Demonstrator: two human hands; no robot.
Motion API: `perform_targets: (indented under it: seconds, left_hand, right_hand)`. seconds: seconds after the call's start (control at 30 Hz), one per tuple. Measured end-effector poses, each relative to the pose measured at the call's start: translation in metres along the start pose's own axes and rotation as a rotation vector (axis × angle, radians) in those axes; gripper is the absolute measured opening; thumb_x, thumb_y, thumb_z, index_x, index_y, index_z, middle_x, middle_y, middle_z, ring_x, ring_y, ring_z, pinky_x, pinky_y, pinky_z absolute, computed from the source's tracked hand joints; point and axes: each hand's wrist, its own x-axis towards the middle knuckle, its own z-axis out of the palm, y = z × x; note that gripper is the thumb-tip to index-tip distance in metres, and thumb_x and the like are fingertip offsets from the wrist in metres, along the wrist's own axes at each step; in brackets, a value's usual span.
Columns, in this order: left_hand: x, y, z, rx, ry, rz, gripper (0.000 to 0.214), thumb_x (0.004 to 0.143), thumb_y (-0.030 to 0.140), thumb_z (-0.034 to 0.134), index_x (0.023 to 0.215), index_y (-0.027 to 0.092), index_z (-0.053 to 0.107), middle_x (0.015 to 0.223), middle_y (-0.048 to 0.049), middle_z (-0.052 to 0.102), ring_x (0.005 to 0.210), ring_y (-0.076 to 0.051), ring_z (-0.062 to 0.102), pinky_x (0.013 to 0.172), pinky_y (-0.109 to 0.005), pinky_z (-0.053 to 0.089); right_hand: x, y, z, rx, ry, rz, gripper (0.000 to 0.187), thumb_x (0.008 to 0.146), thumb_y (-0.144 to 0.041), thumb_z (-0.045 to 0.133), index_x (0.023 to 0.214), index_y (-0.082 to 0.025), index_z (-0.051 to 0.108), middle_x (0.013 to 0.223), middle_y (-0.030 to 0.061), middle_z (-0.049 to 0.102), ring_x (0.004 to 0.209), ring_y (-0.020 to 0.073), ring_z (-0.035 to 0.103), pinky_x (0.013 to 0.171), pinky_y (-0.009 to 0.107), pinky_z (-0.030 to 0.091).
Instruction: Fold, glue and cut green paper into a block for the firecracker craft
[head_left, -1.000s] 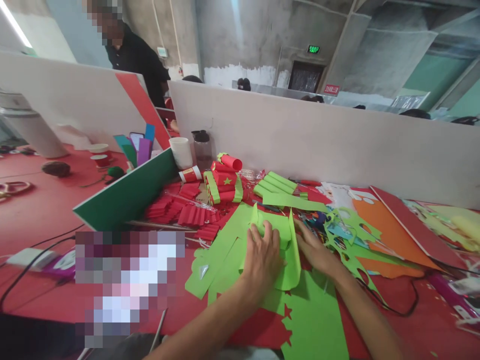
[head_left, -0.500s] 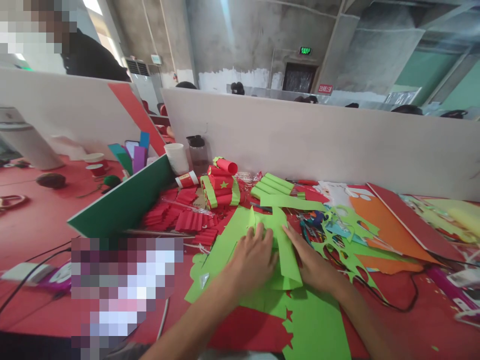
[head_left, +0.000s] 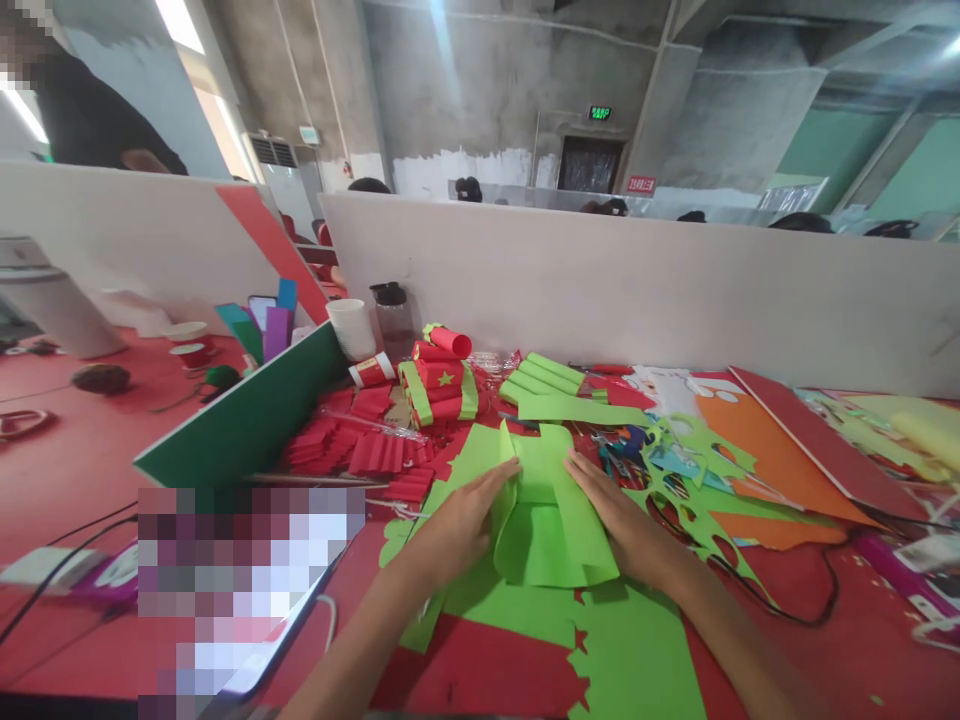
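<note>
A folded sheet of light green paper [head_left: 551, 530] lies on the red table between my hands, its near flap curling up. My left hand [head_left: 461, 520] rests at the sheet's left edge, fingers stretched out along the fold. My right hand [head_left: 619, 520] presses flat on its right side, fingers extended. Under the sheet lie larger green sheets [head_left: 637, 660] and red paper with star-shaped cut-outs [head_left: 495, 670].
Red folded paper pieces [head_left: 360, 440] and a red-and-green paper bundle with a star [head_left: 439, 385] lie behind. A green board [head_left: 247, 415], a white cup [head_left: 352, 328] and a bottle [head_left: 394, 312] stand at left. Green cut-out scraps [head_left: 697, 470], orange sheets [head_left: 772, 460] and a black cable [head_left: 810, 600] lie at right. A white partition [head_left: 637, 280] closes the back.
My left hand slid off the top of the green sheet to its left edge. The sheet's near flap has sprung up and unfolded wider. The right hand stayed on the right side.
</note>
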Motion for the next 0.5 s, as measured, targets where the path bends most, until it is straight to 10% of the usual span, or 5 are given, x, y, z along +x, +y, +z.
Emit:
perform_targets:
  seconds: [0.2,0.5]
  left_hand:
    - [-0.0075,-0.0127,-0.0023,0.102,-0.134,0.217,0.112,0.056,-0.004,0.045,0.156,0.027,0.006,0.163,-0.006,0.015,0.149,-0.024,0.016,0.119,-0.046,0.029]
    - [-0.0054,-0.0051,0.0068,0.251,-0.142,0.205,0.112,0.076,0.041,0.071,0.156,0.017,-0.004,0.163,-0.0152,0.011,0.15,-0.03,0.008,0.122,-0.051,0.014]
  right_hand:
    - [0.0032,0.0018,-0.004,-0.067,0.015,-0.095,0.077,0.091,-0.01,0.044,0.157,-0.031,0.01,0.164,0.001,0.013,0.15,0.0241,0.013,0.12,0.049,0.026]
    - [0.0051,0.0053,-0.0025,-0.156,-0.015,-0.116,0.076,0.092,-0.011,0.042,0.157,-0.033,0.008,0.164,-0.0036,0.008,0.15,0.0236,0.009,0.12,0.049,0.025]
